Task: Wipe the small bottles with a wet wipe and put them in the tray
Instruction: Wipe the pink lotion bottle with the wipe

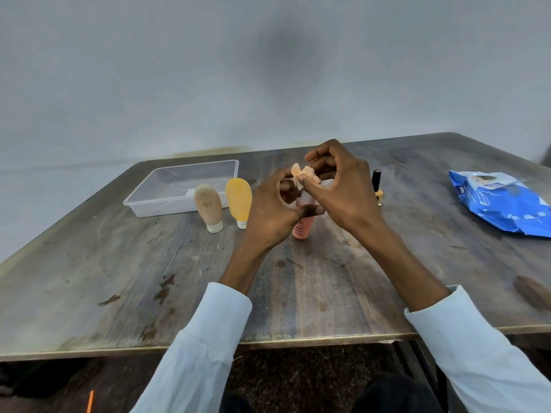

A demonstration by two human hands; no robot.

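Holding a small pink plastic bottle (303, 229) above the worn wooden table (119, 278), the left hand (271, 210) curls its fingers and thumb round the bottle's upper body, with only the bottle's lower end showing beneath the palm. The right hand (343, 192) pinches a crumpled, orange-tinted wet wipe (304, 175) between thumb and fingertips, right at the top of the bottle, touching the left hand's fingers. Both forearms come out of pale blue sleeves (214, 338).

To the left of the hands, a beige squeeze tube (208, 207) and a yellow squeeze tube (239, 201) stand upright on their white caps, close together. Just behind them lies a clear rectangular plastic tray (155, 189), with a small white item inside that is too faint to identify. Just beside the right hand, a small nail-polish bottle with a black cap (377, 186) stands on the table, partly hidden by the hand. Well apart, near the right edge of the table, lies a blue pack of wet wipes (501, 204).
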